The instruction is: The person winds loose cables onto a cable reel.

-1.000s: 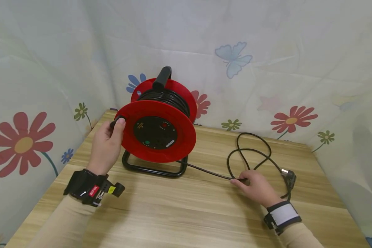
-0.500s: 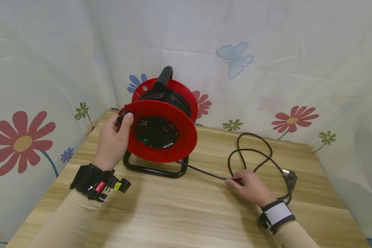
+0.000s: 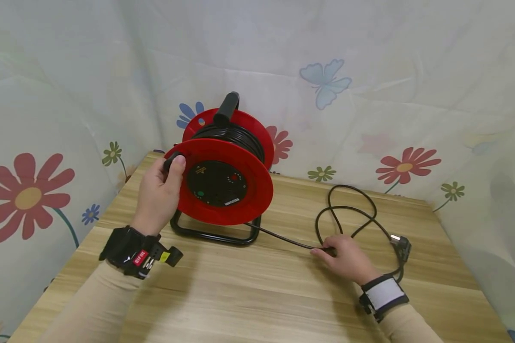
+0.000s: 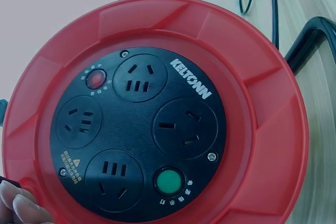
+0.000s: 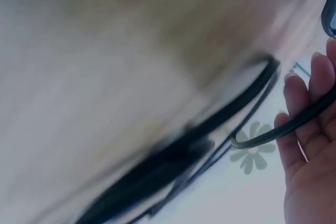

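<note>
A red cable reel with black cable wound on its drum stands on a black tube frame. My left hand grips the black crank knob at the upper left of the front disc. In the left wrist view the black socket panel faces me, with a red button and a green one. To the right, my right hand pinches the cable, which runs low out of the reel. The right wrist view shows the cable crossing the fingers of that hand.
Beyond my right hand the cable's free end lies in loose loops, ending at a black plug. The wooden table meets a flowered cloth backdrop behind and at the sides. A carrying handle rises above the reel.
The reel's disc has turned slightly clockwise, the knob and my left hand moving up and right. My right hand has shifted a little left along with the cable. The last half second shows little motion.
</note>
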The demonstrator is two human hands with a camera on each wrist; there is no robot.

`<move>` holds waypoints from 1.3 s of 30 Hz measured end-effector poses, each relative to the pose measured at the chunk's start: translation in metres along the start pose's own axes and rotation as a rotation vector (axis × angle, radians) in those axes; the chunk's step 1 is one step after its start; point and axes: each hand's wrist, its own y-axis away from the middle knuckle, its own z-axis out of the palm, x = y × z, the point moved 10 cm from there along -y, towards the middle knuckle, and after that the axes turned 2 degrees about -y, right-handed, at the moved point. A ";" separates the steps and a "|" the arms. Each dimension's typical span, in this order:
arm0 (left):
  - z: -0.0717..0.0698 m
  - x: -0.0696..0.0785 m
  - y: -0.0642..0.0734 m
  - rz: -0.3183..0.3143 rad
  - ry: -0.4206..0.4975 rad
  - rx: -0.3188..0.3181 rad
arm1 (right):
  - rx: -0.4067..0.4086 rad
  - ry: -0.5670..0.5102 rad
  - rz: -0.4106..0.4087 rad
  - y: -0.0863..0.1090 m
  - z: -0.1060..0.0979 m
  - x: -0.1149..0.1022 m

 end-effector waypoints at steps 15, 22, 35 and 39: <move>-0.009 -0.009 0.001 -0.038 -0.048 0.069 | -0.011 0.107 0.157 0.027 -0.069 0.056; -0.008 -0.010 0.002 -0.037 -0.042 0.061 | 0.049 0.054 0.219 0.041 -0.088 0.075; -0.002 -0.010 0.000 -0.015 -0.029 0.008 | -0.051 -0.027 0.303 0.052 -0.072 0.084; -0.001 -0.009 0.000 -0.014 -0.036 0.006 | -0.096 -0.041 0.333 0.055 -0.067 0.086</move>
